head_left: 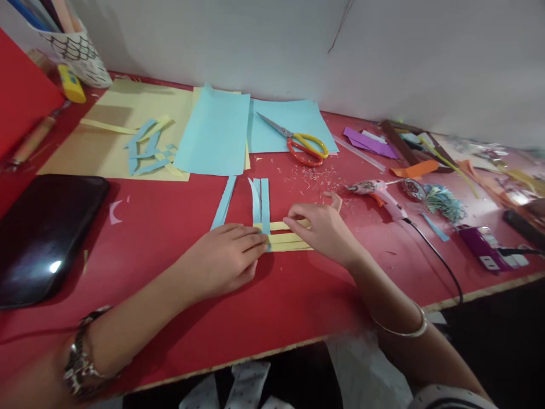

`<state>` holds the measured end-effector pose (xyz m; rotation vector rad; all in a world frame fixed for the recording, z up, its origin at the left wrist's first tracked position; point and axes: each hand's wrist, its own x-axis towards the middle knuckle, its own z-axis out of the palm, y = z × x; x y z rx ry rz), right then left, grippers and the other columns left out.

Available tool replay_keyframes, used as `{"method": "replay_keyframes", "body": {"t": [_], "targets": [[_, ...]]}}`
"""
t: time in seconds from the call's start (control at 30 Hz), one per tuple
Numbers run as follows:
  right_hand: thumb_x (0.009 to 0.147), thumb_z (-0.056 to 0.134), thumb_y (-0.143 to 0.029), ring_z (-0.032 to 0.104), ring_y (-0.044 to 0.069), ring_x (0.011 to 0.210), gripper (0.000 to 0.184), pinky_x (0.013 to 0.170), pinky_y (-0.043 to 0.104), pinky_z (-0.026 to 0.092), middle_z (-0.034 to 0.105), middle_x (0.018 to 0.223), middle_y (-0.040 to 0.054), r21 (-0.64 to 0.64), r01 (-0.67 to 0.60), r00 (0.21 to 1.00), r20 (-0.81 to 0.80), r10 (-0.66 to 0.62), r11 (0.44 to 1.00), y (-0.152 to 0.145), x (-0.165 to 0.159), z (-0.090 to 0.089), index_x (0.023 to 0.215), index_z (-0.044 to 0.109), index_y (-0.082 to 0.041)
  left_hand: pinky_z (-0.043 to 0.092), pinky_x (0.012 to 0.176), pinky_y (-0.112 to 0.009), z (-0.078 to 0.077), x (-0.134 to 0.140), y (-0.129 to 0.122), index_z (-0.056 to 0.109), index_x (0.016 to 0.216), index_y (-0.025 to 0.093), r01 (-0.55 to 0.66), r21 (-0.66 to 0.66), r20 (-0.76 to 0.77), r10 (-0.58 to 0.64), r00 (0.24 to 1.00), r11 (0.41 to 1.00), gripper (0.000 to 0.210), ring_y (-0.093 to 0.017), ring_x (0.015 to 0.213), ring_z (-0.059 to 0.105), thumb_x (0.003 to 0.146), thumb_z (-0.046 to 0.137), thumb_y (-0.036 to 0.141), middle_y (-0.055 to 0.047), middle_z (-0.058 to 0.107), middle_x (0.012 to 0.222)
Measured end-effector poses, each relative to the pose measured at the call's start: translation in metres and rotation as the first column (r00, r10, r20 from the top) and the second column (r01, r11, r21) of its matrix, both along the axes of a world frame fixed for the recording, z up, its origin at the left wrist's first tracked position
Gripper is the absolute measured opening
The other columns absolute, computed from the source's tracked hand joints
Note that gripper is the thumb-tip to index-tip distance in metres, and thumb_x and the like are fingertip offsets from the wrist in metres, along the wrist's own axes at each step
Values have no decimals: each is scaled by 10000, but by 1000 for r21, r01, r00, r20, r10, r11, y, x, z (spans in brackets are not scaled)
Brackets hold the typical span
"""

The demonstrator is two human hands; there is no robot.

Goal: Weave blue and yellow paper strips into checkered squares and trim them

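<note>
The left hand (223, 255) lies flat, fingers nearly closed together, pressing the crossing of the thin blue paper strips (264, 210) and the yellow paper strips (289, 245) on the red table (170, 227). The right hand (319, 227) pinches a yellow strip end with bent fingers. I judge the crossing must stay pressed while the strip slides. Beyond the fingers lie orange-handled scissors (304, 146); to their right a pink glue gun (378, 192), not in the way.

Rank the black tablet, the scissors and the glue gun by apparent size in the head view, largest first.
1. black tablet, though it lies nearer the camera.
2. and 3. scissors and glue gun look about alike, so no ranking between them.
</note>
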<state>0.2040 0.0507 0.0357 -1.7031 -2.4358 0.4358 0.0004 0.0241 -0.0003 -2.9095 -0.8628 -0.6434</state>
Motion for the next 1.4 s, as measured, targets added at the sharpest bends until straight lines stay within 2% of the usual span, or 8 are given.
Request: {"method": "replay_keyframes", "body": {"t": [0.13,0.3,0.43,0.67,0.83,1.03,1.27,1.4], "targets": [[860,432,-262,545,117,679,136,930,421,127,639,761,-23,-26,-37,996,75,39,999,-1,-8,8,806,535,-193,512,823,-334,0,-1,0,665,974,153,19,4,-7,-19,1000,1000,292,-194,929,637,837,408,154,-42,688,1032],[916,305,-290,397,78,529,335,854,371,194,508,577,-45,-147,-70,970,223,102,987,6,-24,20,644,458,-169,518,783,-337,4,-1,1,671,929,139,40,36,14,-40,999,999,285,-200,887,649,833,403,133,-44,696,1008],[908,282,-257,297,67,501,355,783,340,207,424,539,-51,-189,-82,952,275,133,979,12,-32,19,577,371,-165,517,748,-320,4,-1,2,668,920,142,34,37,14,-35,999,999,258,-195,862,650,814,433,130,-43,702,981],[861,325,-180,279,56,493,277,853,343,155,417,532,-72,-164,-103,969,206,136,981,8,-30,12,600,420,-170,502,773,-313,-1,-1,3,672,902,140,43,88,37,-46,998,995,235,-201,924,630,799,461,131,-34,706,960],[876,353,-247,285,60,481,272,807,324,189,402,506,-81,-142,-64,983,159,86,988,9,-24,6,642,474,-178,496,782,-309,-1,0,4,677,905,132,41,106,39,-46,998,994,234,-199,938,619,802,468,142,-38,706,957],[888,357,-273,309,61,515,286,830,322,179,404,544,-83,-192,-160,984,39,171,968,16,-17,-1,627,424,-174,486,812,-311,-1,1,2,673,913,133,23,90,12,-24,1000,996,247,-197,952,604,813,448,150,-46,702,965],[880,365,-281,346,69,543,265,850,344,181,460,585,-67,-237,-189,982,-21,189,953,17,-15,-1,657,459,-174,483,807,-311,0,0,0,663,927,145,21,66,-31,-19,999,998,270,-195,966,590,822,414,145,-59,695,978],[859,397,-277,431,91,602,230,854,353,199,529,623,-46,-243,-146,988,-81,130,959,16,-15,-2,691,514,-172,482,789,-318,0,0,0,657,933,133,27,59,-23,-26,999,998,261,-198,949,594,825,420,143,-56,692,989]]}}
